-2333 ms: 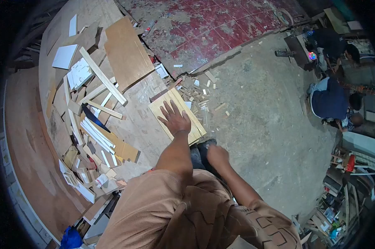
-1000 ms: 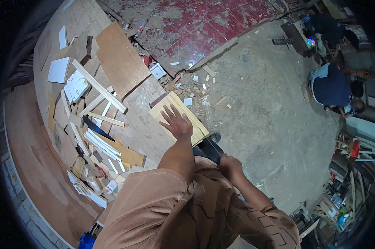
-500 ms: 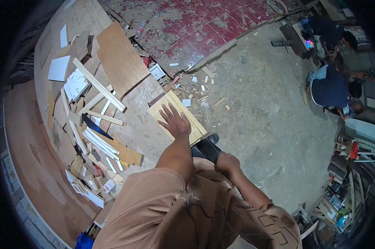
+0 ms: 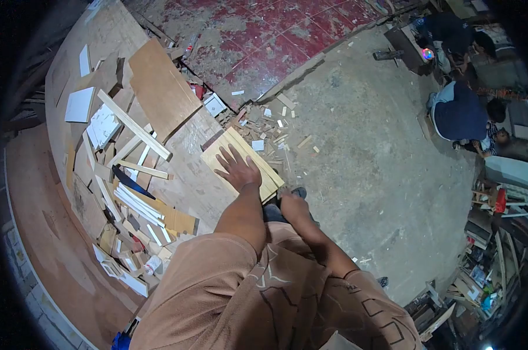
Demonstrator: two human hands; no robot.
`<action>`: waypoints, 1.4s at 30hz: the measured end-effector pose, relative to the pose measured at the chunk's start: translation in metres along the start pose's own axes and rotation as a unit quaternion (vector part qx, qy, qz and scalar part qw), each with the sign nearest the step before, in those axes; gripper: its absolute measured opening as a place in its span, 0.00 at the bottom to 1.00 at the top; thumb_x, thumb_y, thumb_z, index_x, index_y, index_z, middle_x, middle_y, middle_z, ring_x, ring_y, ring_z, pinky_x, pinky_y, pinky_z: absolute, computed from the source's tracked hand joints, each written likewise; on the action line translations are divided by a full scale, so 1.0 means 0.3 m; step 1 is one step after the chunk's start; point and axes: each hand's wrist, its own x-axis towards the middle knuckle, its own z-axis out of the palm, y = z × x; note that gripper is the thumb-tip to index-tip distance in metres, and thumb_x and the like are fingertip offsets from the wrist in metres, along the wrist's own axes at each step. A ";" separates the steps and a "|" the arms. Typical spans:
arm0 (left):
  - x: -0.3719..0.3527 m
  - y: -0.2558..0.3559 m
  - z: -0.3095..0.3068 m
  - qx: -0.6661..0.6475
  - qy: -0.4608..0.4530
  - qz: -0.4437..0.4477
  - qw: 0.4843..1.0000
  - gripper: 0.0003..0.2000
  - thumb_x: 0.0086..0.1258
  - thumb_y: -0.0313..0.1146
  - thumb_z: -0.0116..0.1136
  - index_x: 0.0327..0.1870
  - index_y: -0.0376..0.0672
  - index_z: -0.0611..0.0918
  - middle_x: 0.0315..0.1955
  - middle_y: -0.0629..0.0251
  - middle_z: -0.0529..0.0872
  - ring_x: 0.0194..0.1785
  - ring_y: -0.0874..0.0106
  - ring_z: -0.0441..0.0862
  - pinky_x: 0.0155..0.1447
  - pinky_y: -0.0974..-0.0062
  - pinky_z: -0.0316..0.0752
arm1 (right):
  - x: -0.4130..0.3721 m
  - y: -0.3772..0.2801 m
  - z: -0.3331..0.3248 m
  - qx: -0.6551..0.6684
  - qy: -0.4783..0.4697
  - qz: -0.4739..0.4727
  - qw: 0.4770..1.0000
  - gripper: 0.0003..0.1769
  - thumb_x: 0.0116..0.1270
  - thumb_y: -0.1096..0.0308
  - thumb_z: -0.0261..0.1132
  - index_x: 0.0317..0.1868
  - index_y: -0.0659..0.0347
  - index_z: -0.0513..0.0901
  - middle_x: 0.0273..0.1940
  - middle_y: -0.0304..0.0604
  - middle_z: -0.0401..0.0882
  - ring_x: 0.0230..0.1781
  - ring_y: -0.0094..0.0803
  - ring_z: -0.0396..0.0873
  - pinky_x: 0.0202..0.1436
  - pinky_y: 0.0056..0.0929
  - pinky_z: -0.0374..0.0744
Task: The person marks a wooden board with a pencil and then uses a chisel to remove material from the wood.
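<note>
My left hand (image 4: 240,168) lies flat with fingers spread, pressing on a pale yellow wooden board (image 4: 266,172) at the edge of the plywood-topped surface. My right hand (image 4: 295,207) is closed in a fist right by the board's near corner. It grips what looks like a hand saw; its dark blade is now mostly hidden by the hand and board. Under the board's far end a dark brown strip (image 4: 212,140) sticks out. A dark shoe (image 4: 299,192) shows on the floor just beyond my right hand.
Wood strips (image 4: 136,124), white slats (image 4: 138,204) and offcuts cover the plywood surface at left, beside a brown panel (image 4: 161,87). Scraps (image 4: 269,125) litter the concrete floor ahead. Two people (image 4: 459,114) (image 4: 453,38) crouch at the right, above a scrap pile (image 4: 480,280).
My right hand has moved forward and left up to the board's edge, so the dark blade seen before is mostly covered. My left hand stays flat on the board. The whole view has shifted slightly.
</note>
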 end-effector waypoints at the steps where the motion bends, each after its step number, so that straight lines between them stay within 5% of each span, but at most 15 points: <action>1: -0.005 -0.007 -0.002 -0.004 -0.008 -0.005 1.000 0.35 0.72 0.44 0.46 0.78 0.47 0.50 0.78 0.54 0.43 0.80 0.51 0.38 0.76 0.36 0.33 | -0.043 0.014 -0.016 0.012 -0.001 -0.003 1.000 0.14 0.65 0.68 0.53 0.39 0.67 0.83 0.40 0.66 0.83 0.43 0.57 0.84 0.46 0.52 0.82; 6: 0.000 0.007 -0.011 0.005 -0.016 -0.010 1.000 0.34 0.73 0.45 0.45 0.78 0.47 0.51 0.79 0.55 0.44 0.80 0.51 0.38 0.76 0.36 0.33 | -0.277 0.062 -0.183 -0.028 -0.047 0.043 0.998 0.14 0.67 0.68 0.52 0.38 0.69 0.83 0.39 0.64 0.84 0.42 0.58 0.84 0.45 0.51 0.82; 9: -0.005 0.002 -0.017 0.023 -0.022 -0.009 0.999 0.34 0.73 0.45 0.44 0.78 0.47 0.51 0.79 0.56 0.43 0.81 0.52 0.38 0.76 0.37 0.33 | -0.211 -0.018 -0.182 -0.023 -0.051 -0.044 0.997 0.14 0.67 0.69 0.52 0.38 0.68 0.83 0.39 0.62 0.85 0.42 0.58 0.85 0.45 0.51 0.82; 11: -0.006 0.001 -0.017 0.026 -0.022 -0.019 0.999 0.34 0.73 0.45 0.44 0.78 0.47 0.51 0.79 0.56 0.43 0.81 0.52 0.37 0.76 0.37 0.33 | -0.034 -0.051 -0.051 -0.025 -0.075 0.025 0.997 0.13 0.66 0.69 0.54 0.36 0.68 0.83 0.39 0.62 0.85 0.42 0.57 0.85 0.44 0.51 0.82; 14: -0.003 0.001 -0.001 0.028 -0.006 -0.006 1.000 0.34 0.74 0.46 0.43 0.78 0.47 0.51 0.79 0.56 0.43 0.81 0.52 0.37 0.76 0.37 0.34 | -0.035 -0.039 -0.028 -0.015 -0.033 0.001 0.999 0.13 0.67 0.68 0.55 0.38 0.67 0.83 0.39 0.62 0.85 0.41 0.58 0.85 0.44 0.52 0.82; 22: -0.007 -0.002 -0.016 0.021 -0.012 -0.004 1.000 0.33 0.73 0.46 0.43 0.78 0.47 0.53 0.79 0.55 0.43 0.81 0.52 0.38 0.76 0.37 0.33 | -0.342 0.033 -0.222 -0.019 -0.022 0.000 1.000 0.11 0.66 0.69 0.55 0.44 0.68 0.76 0.33 0.64 0.83 0.36 0.57 0.84 0.39 0.54 0.81; 31: -0.006 -0.012 0.012 0.022 0.004 -0.009 1.000 0.35 0.73 0.48 0.42 0.79 0.50 0.49 0.79 0.58 0.40 0.81 0.53 0.36 0.76 0.37 0.31 | 0.043 0.001 0.077 -0.033 0.079 -0.063 0.994 0.12 0.67 0.68 0.52 0.42 0.65 0.79 0.33 0.58 0.85 0.34 0.56 0.85 0.38 0.51 0.83; 38: -0.005 -0.012 0.007 0.013 0.009 -0.011 1.000 0.34 0.72 0.46 0.44 0.78 0.49 0.52 0.79 0.58 0.44 0.81 0.53 0.39 0.76 0.36 0.33 | -0.339 -0.015 -0.235 -0.038 -0.067 0.014 0.997 0.14 0.66 0.69 0.51 0.42 0.68 0.81 0.39 0.67 0.83 0.42 0.61 0.84 0.46 0.53 0.81; 42: -0.004 -0.008 0.000 0.009 0.012 -0.020 1.000 0.34 0.72 0.46 0.45 0.78 0.49 0.53 0.79 0.58 0.45 0.80 0.53 0.39 0.76 0.37 0.33 | -0.080 -0.057 -0.160 -0.020 -0.061 -0.027 0.998 0.14 0.65 0.69 0.52 0.40 0.69 0.82 0.41 0.66 0.83 0.44 0.61 0.83 0.48 0.53 0.80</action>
